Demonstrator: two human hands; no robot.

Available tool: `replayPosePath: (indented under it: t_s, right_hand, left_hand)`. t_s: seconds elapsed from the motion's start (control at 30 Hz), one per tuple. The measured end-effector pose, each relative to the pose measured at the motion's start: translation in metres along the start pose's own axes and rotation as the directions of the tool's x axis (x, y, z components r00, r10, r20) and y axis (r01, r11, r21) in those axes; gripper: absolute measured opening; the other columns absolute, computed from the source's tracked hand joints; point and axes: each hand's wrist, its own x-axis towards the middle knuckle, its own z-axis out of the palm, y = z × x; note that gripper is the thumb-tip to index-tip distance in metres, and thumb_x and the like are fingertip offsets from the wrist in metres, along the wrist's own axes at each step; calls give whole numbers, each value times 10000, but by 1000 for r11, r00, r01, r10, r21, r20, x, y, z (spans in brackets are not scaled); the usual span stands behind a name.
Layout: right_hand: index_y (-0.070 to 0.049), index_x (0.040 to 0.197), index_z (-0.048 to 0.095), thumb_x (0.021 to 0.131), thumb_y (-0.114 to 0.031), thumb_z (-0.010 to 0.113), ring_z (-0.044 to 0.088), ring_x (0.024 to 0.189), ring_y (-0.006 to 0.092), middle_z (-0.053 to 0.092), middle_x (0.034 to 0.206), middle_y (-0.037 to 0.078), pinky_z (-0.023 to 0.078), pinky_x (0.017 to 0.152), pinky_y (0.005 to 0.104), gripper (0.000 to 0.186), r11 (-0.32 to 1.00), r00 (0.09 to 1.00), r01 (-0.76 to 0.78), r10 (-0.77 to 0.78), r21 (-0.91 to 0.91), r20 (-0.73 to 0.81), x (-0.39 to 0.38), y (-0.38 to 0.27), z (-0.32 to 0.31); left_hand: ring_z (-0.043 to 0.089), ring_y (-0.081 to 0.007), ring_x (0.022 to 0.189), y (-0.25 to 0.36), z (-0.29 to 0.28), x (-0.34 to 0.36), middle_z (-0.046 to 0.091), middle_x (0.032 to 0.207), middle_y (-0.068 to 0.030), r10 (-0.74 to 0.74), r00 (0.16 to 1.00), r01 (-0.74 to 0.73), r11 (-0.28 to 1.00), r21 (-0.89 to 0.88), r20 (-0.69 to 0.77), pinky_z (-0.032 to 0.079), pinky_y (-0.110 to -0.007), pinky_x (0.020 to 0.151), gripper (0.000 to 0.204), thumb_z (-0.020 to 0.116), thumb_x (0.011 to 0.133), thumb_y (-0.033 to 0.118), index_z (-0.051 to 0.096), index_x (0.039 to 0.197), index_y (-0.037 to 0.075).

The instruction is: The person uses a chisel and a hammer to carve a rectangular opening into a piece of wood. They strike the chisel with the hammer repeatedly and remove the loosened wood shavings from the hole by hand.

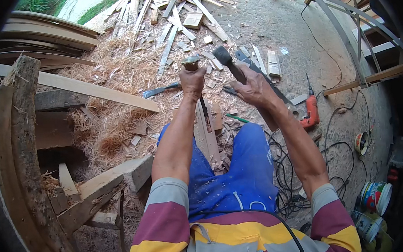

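Note:
My left hand (192,82) is closed around the handle of a chisel (190,63), whose worn top sticks up above my fist. Its dark blade points down to a pale wooden piece (206,140) between my knees, which has a slot cut in it. Whether the tip touches the slot's floor I cannot tell. My right hand (254,87) grips a hammer (223,55), its dark head raised to the right of the chisel and apart from it. Another chisel-like tool (161,89) with a blue end lies on the shavings left of my left hand. A green pencil-like stick (237,118) lies near my right knee.
An orange drill (311,110) stands on the right, with black cables (286,185) coiled beside my leg. Wood offcuts (193,20) and shavings (111,119) cover the ground ahead and left. A rough timber frame (28,154) is at the left; paint buckets (375,197) lie lower right.

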Motion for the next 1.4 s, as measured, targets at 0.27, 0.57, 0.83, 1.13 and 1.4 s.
replayPosePath:
  t_s: [0.27,0.57,0.83,1.13,1.4]
  right_hand:
    - [-53,1124,520,816,-42,538,675,890,400,667,901,229,523,759,503,309,779,920,232,20,-583,392,68,-74,-28]
    - [-80,1280,511,864,-149,635,683,904,390,677,951,240,522,803,476,440,949,979,196,-176,-248,102,32,-59,-33]
    - [-83,1344,525,875,-194,688,696,903,319,697,983,210,525,827,419,510,963,979,203,-194,-179,66,39,-60,-24]
    - [-36,1143,557,873,-128,553,671,850,295,677,948,195,537,755,418,285,903,994,102,-105,-418,15,119,-61,-30]
    - [-71,999,579,785,-136,618,597,781,291,604,809,115,455,715,442,227,909,889,231,-52,-347,455,89,-34,-43]
  left_hand:
    - [539,-84,477,1,4,2,604,595,7,163,978,-122,953,276,-133,407,-283,441,169,766,806,112,631,722,55]
    - [612,-89,642,1,7,18,687,695,-24,-64,994,73,991,109,-87,484,-296,586,132,764,751,131,712,751,10]
    - [673,-125,714,1,15,10,734,771,-71,13,993,15,972,235,-116,529,-290,701,165,758,748,135,722,846,6]
    - [692,-182,694,-16,19,21,727,744,-97,-2,994,30,965,262,-106,524,-333,668,154,735,715,124,718,828,21]
    - [517,-70,579,-2,16,-9,595,644,26,105,992,-84,967,239,-74,414,-289,521,66,710,790,41,672,741,65]
